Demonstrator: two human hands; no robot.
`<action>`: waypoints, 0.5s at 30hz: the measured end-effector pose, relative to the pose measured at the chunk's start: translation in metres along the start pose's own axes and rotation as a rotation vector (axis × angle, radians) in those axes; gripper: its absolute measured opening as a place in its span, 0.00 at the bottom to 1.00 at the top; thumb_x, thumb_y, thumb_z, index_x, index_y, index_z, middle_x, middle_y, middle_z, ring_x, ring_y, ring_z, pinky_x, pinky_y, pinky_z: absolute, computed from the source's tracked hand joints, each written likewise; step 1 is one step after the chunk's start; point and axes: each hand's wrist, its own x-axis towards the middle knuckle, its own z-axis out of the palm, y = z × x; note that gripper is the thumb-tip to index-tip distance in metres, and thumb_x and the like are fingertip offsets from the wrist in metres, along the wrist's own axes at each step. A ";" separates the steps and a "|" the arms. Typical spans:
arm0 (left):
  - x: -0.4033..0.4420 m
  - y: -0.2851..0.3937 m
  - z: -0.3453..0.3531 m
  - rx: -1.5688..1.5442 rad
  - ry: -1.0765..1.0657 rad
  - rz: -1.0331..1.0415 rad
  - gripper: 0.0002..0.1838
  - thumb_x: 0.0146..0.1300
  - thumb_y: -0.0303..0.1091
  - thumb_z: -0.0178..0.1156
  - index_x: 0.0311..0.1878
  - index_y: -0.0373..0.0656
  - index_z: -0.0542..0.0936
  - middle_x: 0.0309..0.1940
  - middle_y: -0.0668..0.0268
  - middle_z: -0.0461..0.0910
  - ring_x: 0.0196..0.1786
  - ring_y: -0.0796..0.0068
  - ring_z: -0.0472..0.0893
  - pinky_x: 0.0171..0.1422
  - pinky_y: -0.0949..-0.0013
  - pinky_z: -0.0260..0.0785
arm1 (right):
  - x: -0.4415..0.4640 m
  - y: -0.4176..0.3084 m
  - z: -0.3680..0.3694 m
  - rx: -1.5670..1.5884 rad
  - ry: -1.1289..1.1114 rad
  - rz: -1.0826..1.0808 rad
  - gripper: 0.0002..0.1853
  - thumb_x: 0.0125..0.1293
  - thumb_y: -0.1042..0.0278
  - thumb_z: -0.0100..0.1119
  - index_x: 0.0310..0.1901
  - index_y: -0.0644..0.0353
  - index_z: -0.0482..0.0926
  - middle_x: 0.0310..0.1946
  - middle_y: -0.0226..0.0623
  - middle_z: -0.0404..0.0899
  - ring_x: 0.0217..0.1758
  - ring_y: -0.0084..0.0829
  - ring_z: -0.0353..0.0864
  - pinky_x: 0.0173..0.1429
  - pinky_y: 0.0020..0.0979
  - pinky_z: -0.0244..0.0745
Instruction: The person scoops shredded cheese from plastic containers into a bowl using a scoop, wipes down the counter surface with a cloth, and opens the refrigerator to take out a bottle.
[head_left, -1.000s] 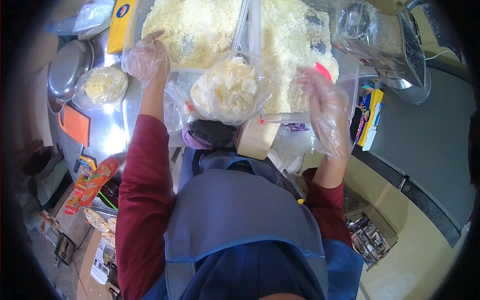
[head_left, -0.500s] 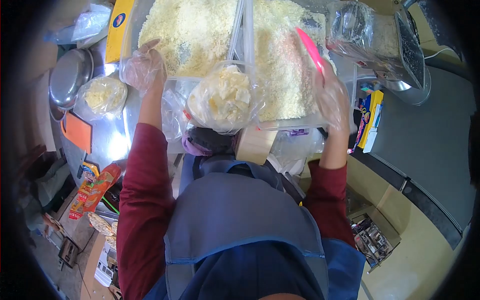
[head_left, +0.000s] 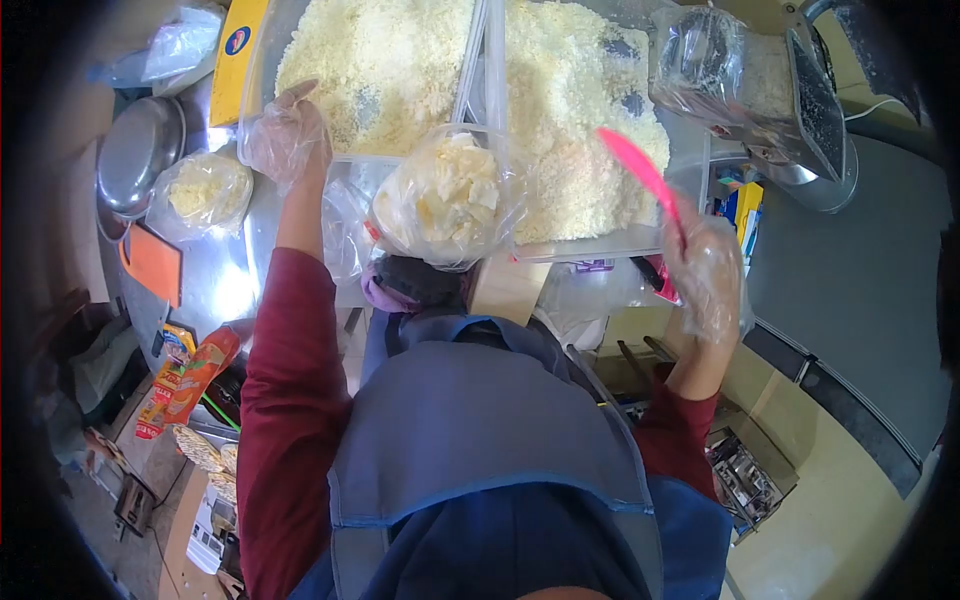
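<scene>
My left hand (head_left: 288, 138), in a clear plastic glove, is closed on the near-left edge of the left clear tub (head_left: 250, 95), which holds pale crumbly shreds. My right hand (head_left: 705, 262), also gloved, grips a pink spatula-like tool (head_left: 635, 165) by its lower end. Its blade points up and left over the near right part of the second tub (head_left: 655, 242), where more pale crumbs (head_left: 575, 180) lie. Between my hands, an open plastic bag of cream-coloured chunks (head_left: 455, 195) rests at the tubs' near edges.
On the left are a bag of crumbs (head_left: 200, 192), a metal bowl (head_left: 145, 150), an orange board (head_left: 153, 265) and a yellow box (head_left: 235, 60). A plastic-wrapped metal machine (head_left: 760, 85) stands at the back right. A wooden block (head_left: 507, 288) sits below the bag.
My right hand has moved right and toward me with the pink tool, off the crumbs to beyond the right tub's near corner. My left hand has barely shifted.
</scene>
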 end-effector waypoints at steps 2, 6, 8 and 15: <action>-0.001 0.004 0.003 -0.115 0.031 -0.015 0.13 0.56 0.33 0.57 0.42 0.58 0.88 0.20 0.65 0.80 0.24 0.73 0.78 0.36 0.68 0.70 | -0.003 -0.017 0.014 -0.046 -0.104 -0.022 0.13 0.66 0.61 0.52 0.49 0.53 0.79 0.21 0.50 0.75 0.27 0.47 0.78 0.35 0.45 0.72; 0.000 0.009 -0.006 0.046 -0.014 -0.040 0.13 0.56 0.34 0.57 0.41 0.59 0.88 0.21 0.64 0.81 0.26 0.72 0.80 0.38 0.68 0.71 | 0.013 -0.015 0.053 0.015 -0.093 0.010 0.15 0.67 0.60 0.50 0.52 0.51 0.78 0.26 0.51 0.78 0.33 0.50 0.80 0.39 0.48 0.73; 0.002 0.003 -0.004 0.152 -0.028 -0.009 0.13 0.56 0.34 0.57 0.40 0.61 0.88 0.24 0.63 0.83 0.29 0.70 0.81 0.40 0.67 0.72 | 0.018 -0.007 0.056 0.002 -0.070 0.060 0.16 0.68 0.59 0.49 0.53 0.51 0.78 0.26 0.52 0.78 0.34 0.50 0.80 0.40 0.47 0.73; -0.001 0.012 -0.008 0.122 -0.010 -0.031 0.13 0.56 0.35 0.58 0.40 0.62 0.88 0.29 0.62 0.84 0.31 0.69 0.82 0.41 0.67 0.72 | 0.014 -0.005 0.021 0.049 0.034 0.249 0.17 0.69 0.56 0.48 0.53 0.52 0.78 0.29 0.54 0.79 0.34 0.55 0.79 0.43 0.48 0.73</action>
